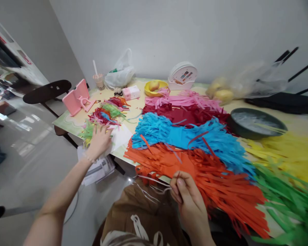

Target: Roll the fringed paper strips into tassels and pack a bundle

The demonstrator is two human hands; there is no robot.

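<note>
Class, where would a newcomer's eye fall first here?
Probably on the fringed orange bundle at the near edge of the table and the blue bundle just behind it. The right hand holds white string at bottom centre; the left hand is at a multicoloured pile further left.

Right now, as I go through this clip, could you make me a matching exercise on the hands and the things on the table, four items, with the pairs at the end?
Column one
1. left hand
2. right hand
3. yellow bowl
4. blue strips

Column two
A. lying between dark red strips and orange strips
B. holds white cord
C. at the near end of the mixed-colour strips
D. has a piece of fruit in it

Pairs: 1-C, 2-B, 3-D, 4-A
</note>
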